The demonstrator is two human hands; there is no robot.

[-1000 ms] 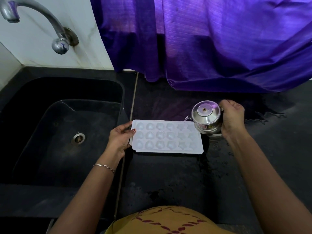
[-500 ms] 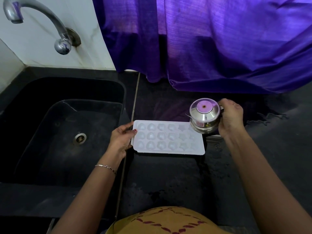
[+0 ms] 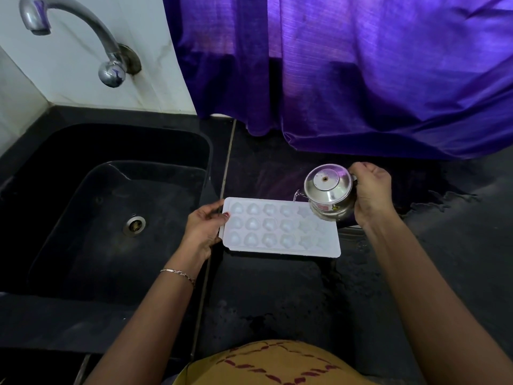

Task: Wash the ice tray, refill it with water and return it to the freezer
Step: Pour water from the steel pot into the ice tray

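Head view: a purple curtain [image 3: 374,79] hangs across the back, its hem touching the black surface [image 3: 277,295]. A black sink [image 3: 69,259] is sunk into that surface on the left, with a steel tap [image 3: 83,26] coming off the white wall above it.

The white ice tray [image 3: 277,248] lies flat on the surface just right of the sink, cavities up in three rows. Its long axis runs left to right, along the front edge of the surface.

A small steel pot [image 3: 329,190] is held over the tray's far right corner, tipped to the left, and a thin thread of water leaves its lip.

The right hand [image 3: 370,190] is curled round the pot's right side, gripping it. The left hand [image 3: 204,229] grips the tray's left short end, with fingertips on the rim. A thin bracelet [image 3: 179,273] sits on the left wrist. The round drain [image 3: 134,225] shows in the sink floor.
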